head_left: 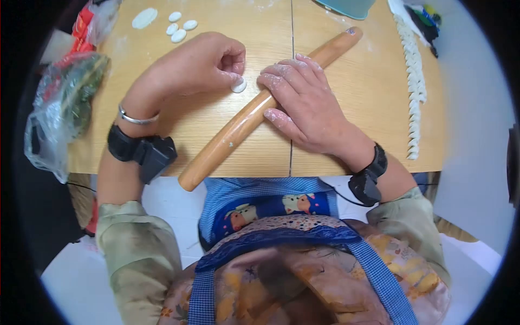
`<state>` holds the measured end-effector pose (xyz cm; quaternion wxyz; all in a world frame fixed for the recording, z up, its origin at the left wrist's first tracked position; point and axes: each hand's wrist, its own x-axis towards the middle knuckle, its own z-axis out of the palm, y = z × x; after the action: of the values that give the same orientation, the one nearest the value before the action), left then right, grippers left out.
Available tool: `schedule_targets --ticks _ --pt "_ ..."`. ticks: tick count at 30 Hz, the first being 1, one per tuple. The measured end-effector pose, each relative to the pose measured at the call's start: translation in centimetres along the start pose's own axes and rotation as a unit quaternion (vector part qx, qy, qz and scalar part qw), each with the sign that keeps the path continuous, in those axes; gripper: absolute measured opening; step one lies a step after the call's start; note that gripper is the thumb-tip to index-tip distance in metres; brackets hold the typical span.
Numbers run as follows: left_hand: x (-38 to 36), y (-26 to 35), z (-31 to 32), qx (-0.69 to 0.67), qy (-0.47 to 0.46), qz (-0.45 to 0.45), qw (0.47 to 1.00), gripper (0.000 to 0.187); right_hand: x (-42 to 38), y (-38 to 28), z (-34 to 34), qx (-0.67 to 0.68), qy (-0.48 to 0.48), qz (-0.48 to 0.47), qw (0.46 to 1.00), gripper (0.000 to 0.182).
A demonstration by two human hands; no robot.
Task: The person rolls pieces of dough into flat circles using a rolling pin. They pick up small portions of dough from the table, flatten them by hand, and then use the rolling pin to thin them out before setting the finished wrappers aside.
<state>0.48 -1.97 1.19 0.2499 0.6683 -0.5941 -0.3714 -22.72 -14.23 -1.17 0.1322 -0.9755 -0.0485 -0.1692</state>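
Observation:
A small white dough piece [239, 85] lies on the table, pinched at its edge by my left hand [208, 62], whose other fingers curl inward. Over a long wooden rolling pin [230, 140] rests my right hand [306, 103], fingers across its far side and thumb on the near side. The pin lies diagonally, its near end sticking out past the table edge. White flour dusts the fingers of both hands. Beyond my left hand sit several small dough pieces [179, 36] beside a flat, rolled-out dough wrapper [144, 18].
A long row of overlapping white dough shapes [413, 97] runs along the right side of the wooden table [357, 135]. Clear plastic bags with something green inside [81, 97] hang at the left edge. Part of a teal container [349, 6] shows at the back.

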Motion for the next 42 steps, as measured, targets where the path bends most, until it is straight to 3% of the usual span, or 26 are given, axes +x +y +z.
schedule_targets --ticks 10,13,15,20,25,28,31,33,37,42 --pt "0.3 -1.4 -0.1 0.001 0.025 0.122 0.992 0.015 3.1 0.4 1.2 -0.052 0.012 0.009 0.999 0.05" --pt "0.2 -1.1 -0.6 -0.035 -0.008 0.095 0.995 0.013 4.4 1.0 1.8 -0.071 0.026 0.013 0.997 0.048" --pt "-0.2 -1.1 -0.9 -0.096 -0.039 0.016 0.994 0.012 5.5 1.5 2.2 -0.088 0.028 0.009 0.996 0.047" --pt "-0.1 -1.7 -0.9 -0.085 -0.024 0.04 0.995 0.013 7.7 2.5 3.2 -0.091 0.035 0.015 0.995 0.044" --pt "-0.4 -1.2 -1.1 -0.098 -0.043 0.023 0.994 0.012 4.6 0.7 1.5 -0.091 0.006 0.033 0.995 0.052" --pt "-0.2 -1.2 -0.9 -0.051 -0.05 0.046 0.996 0.011 1.6 -0.7 0.6 -0.094 -0.027 0.058 0.994 0.06" --pt "0.2 -1.6 -0.2 0.05 0.006 0.093 0.994 0.013 0.7 -0.8 0.6 -0.088 -0.031 0.071 0.993 0.066" --pt "0.5 -1.9 0.3 0.0 0.059 0.221 0.973 0.015 0.6 -0.8 0.8 -0.087 -0.022 0.066 0.994 0.068" --pt "-0.4 -1.1 0.6 0.037 0.045 0.198 0.978 0.014 0.8 -0.7 0.9 -0.084 -0.023 0.068 0.994 0.068" --pt "-0.5 -0.7 0.2 0.07 0.051 0.087 0.992 0.013 0.8 -0.8 0.7 -0.074 -0.024 0.068 0.995 0.067"
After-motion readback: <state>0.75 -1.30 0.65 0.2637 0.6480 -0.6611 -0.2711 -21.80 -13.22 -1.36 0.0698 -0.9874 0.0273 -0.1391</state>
